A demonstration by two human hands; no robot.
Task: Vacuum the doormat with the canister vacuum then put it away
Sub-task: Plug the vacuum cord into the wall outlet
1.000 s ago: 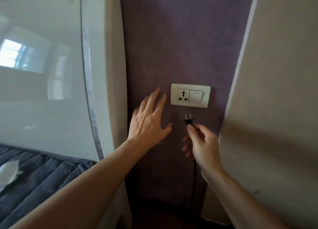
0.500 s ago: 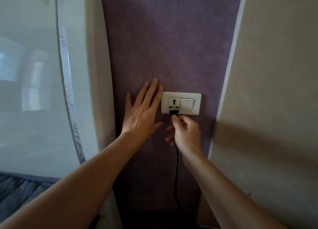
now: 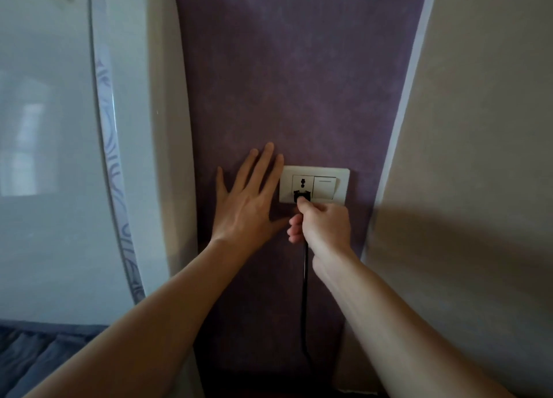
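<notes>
A white wall socket plate [image 3: 341, 176] with a switch on its right half is set in the purple wall. My right hand [image 3: 324, 225] pinches a black plug [image 3: 301, 196] that sits in the lower holes of the socket. The black cord [image 3: 305, 293] hangs straight down from the plug along the wall. My left hand [image 3: 248, 203] lies flat on the wall just left of the plate, fingers spread, holding nothing. The vacuum and the doormat are out of view.
A glossy white headboard [image 3: 143, 128] stands close on the left, with dark blue bedding [image 3: 33, 355] below it. A beige wall [image 3: 478, 188] juts out on the right, leaving a narrow purple strip between.
My right hand rose with the plug from below the plate and brought it into the socket. My left hand shifted up against the plate's left edge. The view moved closer.
</notes>
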